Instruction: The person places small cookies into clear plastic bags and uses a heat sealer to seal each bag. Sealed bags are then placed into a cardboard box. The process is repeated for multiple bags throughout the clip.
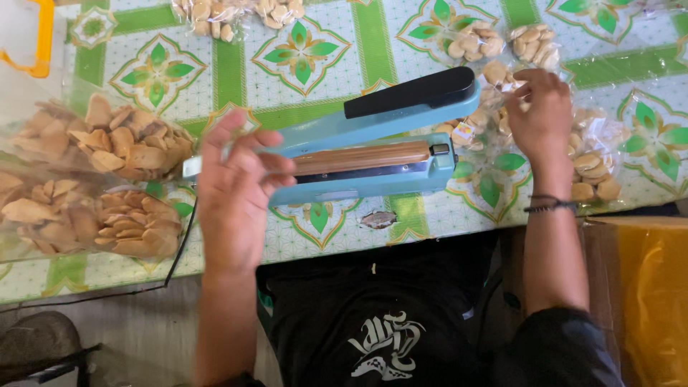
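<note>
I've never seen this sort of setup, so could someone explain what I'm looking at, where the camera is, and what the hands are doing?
The single picture comes from a camera on the person's head, looking down. On the green-patterned tablecloth sits a light-blue tabletop bag sealer with a black handle, its arm raised. Clear plastic bags of pale crackers lie at the left, and smaller bags of crackers at the right. The left hand hovers open by the sealer's end, seemingly empty. The right hand pinches a small cracker bag.

Black printed shirt — dark wristbands, bare forearms.
</note>
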